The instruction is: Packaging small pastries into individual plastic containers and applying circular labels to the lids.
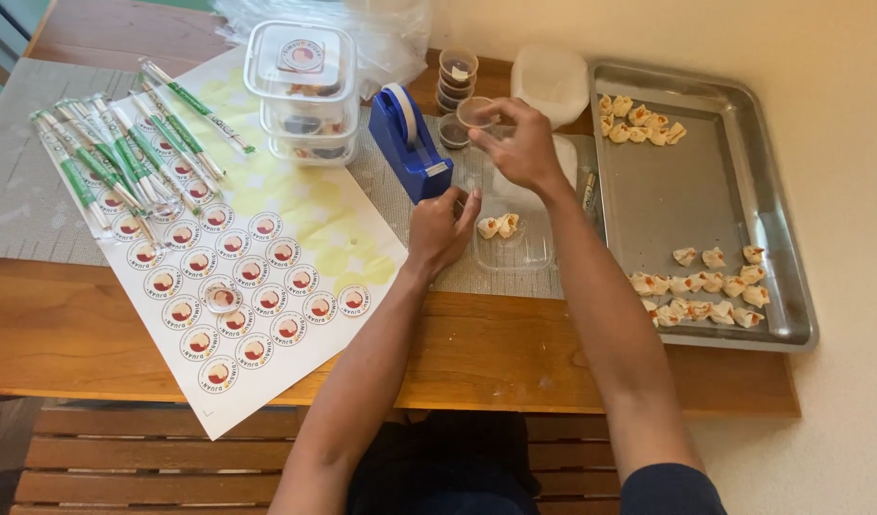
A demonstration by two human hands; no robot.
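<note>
My right hand (520, 145) holds a small clear sauce cup lid (475, 112) by its fingertips, just above a small sauce cup (453, 131). My left hand (440, 229) rests curled at the left edge of an open clear plastic container (524, 250) that has two dumplings (497, 226) in it; what the fingers hold, if anything, is hidden. A blue tape dispenser (406, 143) stands just left of both hands.
A metal tray (667, 195) at right carries dumplings at its top and lower right. Stacked lidded containers (301, 91) and stacked sauce cups (457, 74) stand behind. A sheet of round stickers (238, 277) and wrapped chopsticks (114, 157) lie at left.
</note>
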